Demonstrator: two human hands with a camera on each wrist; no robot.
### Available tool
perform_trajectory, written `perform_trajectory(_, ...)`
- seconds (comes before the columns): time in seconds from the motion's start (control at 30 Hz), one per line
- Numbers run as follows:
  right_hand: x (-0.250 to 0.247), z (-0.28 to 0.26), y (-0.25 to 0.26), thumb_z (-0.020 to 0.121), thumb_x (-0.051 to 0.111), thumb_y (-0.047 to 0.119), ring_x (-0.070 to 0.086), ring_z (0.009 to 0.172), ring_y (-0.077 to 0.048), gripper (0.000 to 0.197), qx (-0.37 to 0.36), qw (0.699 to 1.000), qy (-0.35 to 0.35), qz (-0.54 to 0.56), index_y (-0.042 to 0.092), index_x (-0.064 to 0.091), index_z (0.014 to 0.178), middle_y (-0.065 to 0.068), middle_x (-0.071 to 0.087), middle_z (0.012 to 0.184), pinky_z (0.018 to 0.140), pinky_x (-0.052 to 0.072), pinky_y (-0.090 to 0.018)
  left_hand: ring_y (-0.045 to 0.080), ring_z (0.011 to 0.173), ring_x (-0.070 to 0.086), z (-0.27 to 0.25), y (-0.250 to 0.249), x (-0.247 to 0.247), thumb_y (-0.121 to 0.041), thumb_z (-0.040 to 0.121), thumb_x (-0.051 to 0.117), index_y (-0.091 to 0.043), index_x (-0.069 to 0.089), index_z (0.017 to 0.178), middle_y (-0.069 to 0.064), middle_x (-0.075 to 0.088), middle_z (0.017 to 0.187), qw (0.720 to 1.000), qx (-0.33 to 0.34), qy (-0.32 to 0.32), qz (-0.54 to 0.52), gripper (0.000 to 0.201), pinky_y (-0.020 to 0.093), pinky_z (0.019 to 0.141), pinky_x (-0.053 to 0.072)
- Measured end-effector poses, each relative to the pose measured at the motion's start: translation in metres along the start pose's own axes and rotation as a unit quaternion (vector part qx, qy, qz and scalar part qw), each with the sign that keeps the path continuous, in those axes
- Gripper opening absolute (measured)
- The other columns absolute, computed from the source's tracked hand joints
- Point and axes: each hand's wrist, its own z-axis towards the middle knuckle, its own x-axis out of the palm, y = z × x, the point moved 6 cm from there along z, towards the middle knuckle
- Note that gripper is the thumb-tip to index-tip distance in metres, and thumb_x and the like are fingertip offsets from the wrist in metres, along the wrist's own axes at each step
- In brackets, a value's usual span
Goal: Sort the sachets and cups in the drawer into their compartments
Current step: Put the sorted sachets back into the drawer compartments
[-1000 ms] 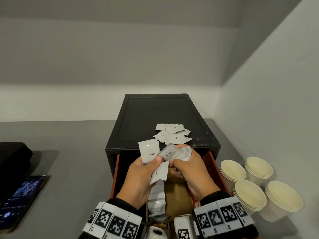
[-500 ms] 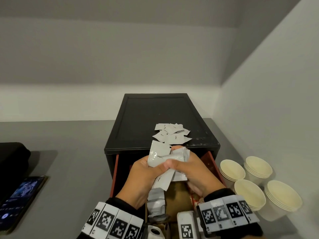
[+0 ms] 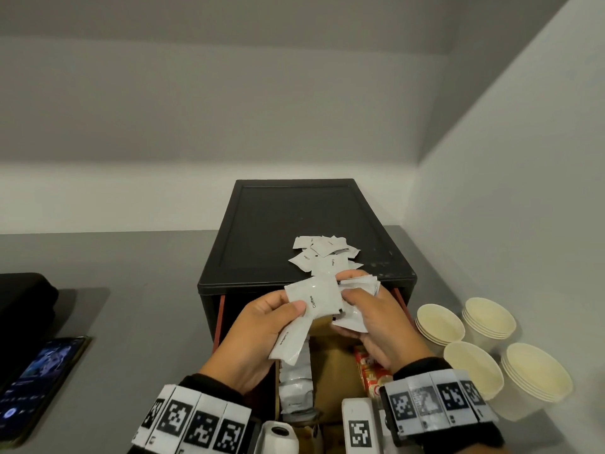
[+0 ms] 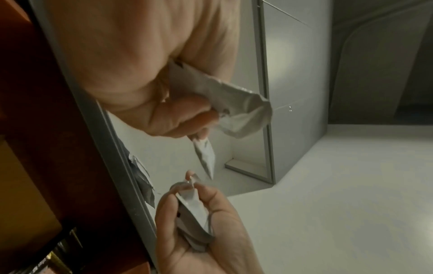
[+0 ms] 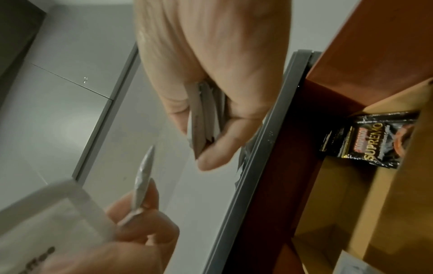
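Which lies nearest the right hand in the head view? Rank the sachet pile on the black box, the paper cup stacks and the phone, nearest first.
From the right hand:
1. Sachet pile, just beyond the hand on the black box.
2. Paper cup stacks, to its right by the wall.
3. Phone, far left on the counter.

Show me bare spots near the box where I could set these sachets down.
Free: the box top behind and left of the loose sachets, and the grey counter between box and phone. Crowded: right of the box, where cup stacks fill the corner, and the drawer under both hands.
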Motion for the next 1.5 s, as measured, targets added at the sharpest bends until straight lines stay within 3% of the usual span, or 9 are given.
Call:
perform_trajectory(0.07,0.001,-0.001,-0.003,0.094,0.053,0.026,0.066,0.089,-0.024,0.011,0.026,0.999,0.023,0.005,0.021,0.063,0.093,-0.013,0.068,0.102,0.053,0.053,-0.029,0.018,0.076,0.065,-0.001,-0.003,0.002,-0.012,0.093,0.051,-0.003,0.067,0.095,0.011,0.073,0.09,0.998,-0.007,0.024,0.056,0.019,0.029,0.07,0.052)
perform_trajectory(0.17,0.012,-0.007,-0.009,0.064,0.063,0.067,0.065,0.084,-0.023,0.057,0.068,0.99,0.123,-0.03,0.019,0.063,0.094,-0.011,0.067,0.096,0.054,0.055,-0.03,0.005,0.052,0.059,-0.004,-0.008,0.005,-0.014,0.094,0.053,-0.006,0.066,0.078,0.002,0.067,0.066,0.986,-0.014,0.032,0.16,0.022,0.017,0.05,0.045)
perform_trajectory(0.27,0.023,-0.01,-0.019,0.039,0.09,0.053,0.065,0.083,-0.023,0.073,0.094,0.973,0.208,-0.037,0.015,0.062,0.095,-0.01,0.068,0.089,0.065,0.057,-0.032,0.008,0.056,0.06,-0.002,-0.011,0.009,-0.014,0.091,0.059,-0.001,0.068,0.084,0.006,0.068,0.07,0.969,0.004,0.031,0.247,0.018,0.017,0.051,0.047)
perform_trajectory(0.43,0.021,-0.01,-0.017,0.082,0.059,-0.008,0.066,0.082,-0.024,0.024,0.069,0.985,0.156,-0.024,0.004,0.059,0.102,-0.017,0.065,0.092,0.072,0.055,-0.035,0.013,0.061,0.065,-0.002,-0.013,0.003,-0.019,0.086,0.066,-0.008,0.067,0.081,0.008,0.07,0.072,0.98,0.022,-0.051,0.19,0.012,0.023,0.056,0.053)
perform_trajectory(0.6,0.013,-0.008,-0.017,0.089,0.05,-0.006,0.066,0.066,-0.02,0.025,0.065,0.992,0.106,0.027,0.007,0.061,0.108,-0.015,0.067,0.084,0.059,0.054,-0.032,0.014,0.056,0.056,-0.001,-0.004,-0.009,-0.036,0.084,0.066,-0.011,0.063,0.072,0.003,0.062,0.062,0.982,-0.05,-0.122,0.137,0.028,0.03,0.06,0.046)
perform_trajectory(0.8,0.015,-0.008,-0.02,0.088,0.041,-0.011,0.064,0.069,-0.021,0.041,0.05,0.995,0.077,0.051,0.017,0.063,0.109,-0.015,0.063,0.087,0.058,0.051,-0.03,0.012,0.035,0.039,-0.006,-0.002,-0.004,-0.004,0.084,0.035,-0.002,0.053,0.076,0.006,0.048,0.053,0.987,-0.11,-0.103,0.059,0.02,0.019,0.036,0.024)
perform_trajectory(1.03,0.013,-0.006,-0.019,0.088,0.041,-0.013,0.063,0.081,-0.027,0.046,0.03,0.995,0.052,0.085,0.022,0.061,0.111,-0.015,0.065,0.103,0.055,0.052,-0.033,0.006,0.045,0.052,-0.009,-0.011,0.003,0.006,0.09,0.048,-0.01,0.057,0.094,0.008,0.062,0.073,0.994,-0.016,-0.109,-0.004,0.019,0.015,0.037,0.038)
perform_trajectory(1.33,0.022,-0.008,-0.014,0.099,0.04,0.032,0.066,0.096,-0.019,0.025,-0.028,0.998,0.045,0.029,0.032,0.055,0.119,-0.008,0.062,0.119,0.074,0.056,-0.035,0.01,0.056,0.062,-0.019,-0.021,0.019,0.0,0.077,0.07,-0.014,0.065,0.07,0.004,0.068,0.064,0.934,0.198,-0.168,0.245,0.017,0.017,0.052,0.051)
perform_trajectory(1.5,0.025,-0.01,-0.018,0.076,0.046,0.061,0.067,0.094,-0.019,0.055,-0.023,0.995,0.088,-0.045,0.039,0.05,0.126,-0.005,0.06,0.119,0.089,0.051,-0.037,0.005,0.067,0.062,-0.016,-0.014,0.034,-0.011,0.076,0.073,-0.017,0.072,0.079,-0.003,0.067,0.084,0.919,0.213,-0.092,0.32,0.007,0.016,0.065,0.052)
